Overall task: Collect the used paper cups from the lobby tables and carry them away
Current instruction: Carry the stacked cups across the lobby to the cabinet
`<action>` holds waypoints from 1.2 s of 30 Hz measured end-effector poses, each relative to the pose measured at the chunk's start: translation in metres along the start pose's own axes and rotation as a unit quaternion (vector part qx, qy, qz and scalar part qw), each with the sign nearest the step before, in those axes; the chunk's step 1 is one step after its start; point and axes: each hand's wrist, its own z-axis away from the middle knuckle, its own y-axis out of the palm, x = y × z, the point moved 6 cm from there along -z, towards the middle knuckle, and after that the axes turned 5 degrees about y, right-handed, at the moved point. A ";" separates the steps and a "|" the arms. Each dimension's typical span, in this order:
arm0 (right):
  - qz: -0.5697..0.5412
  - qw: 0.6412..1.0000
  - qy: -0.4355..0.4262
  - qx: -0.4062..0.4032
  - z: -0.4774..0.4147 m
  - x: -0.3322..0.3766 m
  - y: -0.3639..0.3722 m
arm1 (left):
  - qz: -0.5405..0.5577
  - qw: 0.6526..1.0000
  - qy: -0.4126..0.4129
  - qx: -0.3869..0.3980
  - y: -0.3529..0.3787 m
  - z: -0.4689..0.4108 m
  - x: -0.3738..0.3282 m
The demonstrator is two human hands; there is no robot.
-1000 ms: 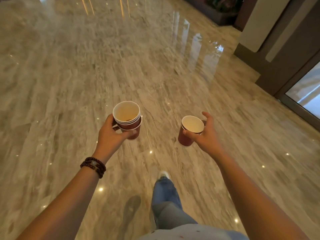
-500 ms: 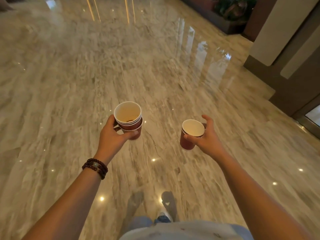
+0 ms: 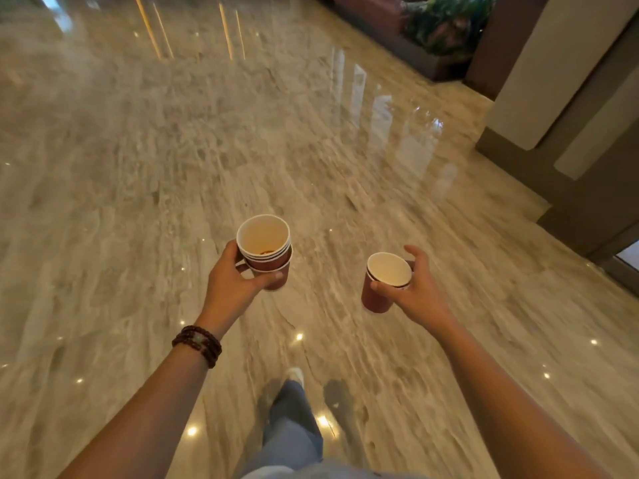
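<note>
- Stacked paper cups stand upright in the left hand, whose fingers wrap round them; the right hand grips a single cup near its rim.
- Polished marble floor spreads wide ahead and left; a wall base bounds the right.
- How many cups are in the stack is unclear.

A glossy beige-grey veined marble floor fills nearly the whole view. Small bright dots of reflected ceiling spotlights glint in it. Thin orange light streaks cross its far edge, and pale upright bars of reflected light stand toward its far right. At the far right corner a long dark brown planter box holds green foliage, beside cream wall panels framed in dark brown.
</note>
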 end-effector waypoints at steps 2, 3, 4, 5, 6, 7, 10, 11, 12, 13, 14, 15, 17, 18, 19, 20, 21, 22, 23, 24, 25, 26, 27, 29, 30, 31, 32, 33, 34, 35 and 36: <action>-0.018 1.000 0.005 -0.008 -0.042 0.014 0.009 | 0.002 1.000 0.008 0.018 0.003 -0.053 0.002; -0.023 1.000 0.008 -0.011 -0.061 0.022 0.013 | 0.003 1.000 0.011 0.026 0.005 -0.077 0.003; -0.024 1.000 0.010 -0.013 -0.078 0.029 0.017 | 0.003 0.999 0.014 0.037 0.007 -0.100 0.003; -0.029 0.999 0.013 -0.015 -0.097 0.035 0.022 | 0.000 0.999 0.022 0.049 0.009 -0.124 0.003; -0.032 0.999 0.018 -0.016 -0.113 0.039 0.027 | -0.005 0.998 0.026 0.063 0.012 -0.143 0.003; -0.034 0.999 0.022 -0.018 -0.128 0.043 0.031 | -0.007 0.997 0.030 0.072 0.015 -0.163 0.003; -0.039 0.998 0.029 -0.033 -0.172 0.056 0.038 | -0.011 0.996 0.032 0.082 0.021 -0.219 0.005; -0.040 0.998 0.031 -0.039 -0.186 0.061 0.039 | -0.010 0.996 0.033 0.085 0.024 -0.237 0.004; -0.042 0.998 0.032 -0.044 -0.201 0.065 0.039 | -0.010 0.995 0.034 0.090 0.028 -0.256 0.004; -0.042 0.997 0.032 -0.050 -0.217 0.069 0.040 | -0.009 0.995 0.036 0.093 0.032 -0.275 0.005; -0.042 0.997 0.032 -0.056 -0.233 0.072 0.040 | -0.007 0.995 0.037 0.097 0.037 -0.292 0.007; -0.042 0.997 0.033 -0.063 -0.248 0.075 0.039 | -0.006 0.994 0.037 0.099 0.042 -0.309 0.008; -0.047 0.995 0.039 -0.073 -0.281 0.079 0.038 | -0.005 0.994 0.037 0.105 0.054 -0.343 0.012; -0.052 0.995 0.039 -0.076 -0.300 0.081 0.036 | -0.003 0.993 0.038 0.108 0.062 -0.362 0.014; -0.054 0.995 0.041 -0.076 -0.314 0.081 0.035 | -0.005 0.993 0.037 0.110 0.068 -0.376 0.016; -0.056 0.995 0.041 -0.078 -0.337 0.082 0.031 | -0.004 0.993 0.037 0.111 0.078 -0.397 0.018; -0.055 0.994 0.041 -0.081 -0.358 0.082 0.028 | -0.005 0.993 0.036 0.112 0.087 -0.416 0.020; -0.054 0.994 0.038 -0.085 -0.381 0.083 0.024 | -0.003 0.993 0.039 0.111 0.097 -0.437 0.021; -0.049 0.994 0.035 -0.087 -0.404 0.086 0.019 | -0.002 0.993 0.040 0.109 0.107 -0.457 0.021; -0.046 0.995 0.032 -0.086 -0.427 0.088 0.013 | 0.001 0.993 0.042 0.107 0.118 -0.478 0.020; -0.045 0.995 0.031 -0.083 -0.450 0.091 0.007 | 0.004 0.994 0.042 0.105 0.128 -0.497 0.019; -0.047 0.995 0.029 -0.080 -0.472 0.095 0.001 | 0.006 0.994 0.043 0.102 0.138 -0.517 0.016; -0.049 0.995 0.028 -0.080 -0.495 0.099 -0.006 | 0.007 0.994 0.044 0.100 0.148 -0.538 0.014; -0.049 0.995 0.028 -0.082 -0.537 0.108 -0.020 | 0.010 0.994 0.046 0.100 0.166 -0.578 0.009; -0.047 0.995 0.026 -0.082 -0.557 0.112 -0.027 | 0.012 0.994 0.048 0.098 0.174 -0.599 0.007; -0.046 0.995 0.024 -0.082 -0.577 0.117 -0.033 | 0.016 0.994 0.049 0.096 0.182 -0.619 0.006; -0.046 0.995 0.023 -0.082 -0.598 0.122 -0.039 | 0.021 0.994 0.049 0.093 0.190 -0.640 0.004; -0.047 0.995 0.024 -0.084 -0.615 0.126 -0.044 | 0.024 0.994 0.048 0.092 0.197 -0.659 0.003; -0.050 0.995 0.026 -0.087 -0.631 0.130 -0.048 | 0.025 0.994 0.048 0.092 0.203 -0.675 0.003; -0.052 0.994 0.026 -0.090 -0.647 0.134 -0.052 | 0.022 0.994 0.049 0.093 0.209 -0.691 0.002; -0.055 0.994 0.026 -0.093 -0.663 0.136 -0.055 | 0.019 0.994 0.049 0.094 0.216 -0.707 0.003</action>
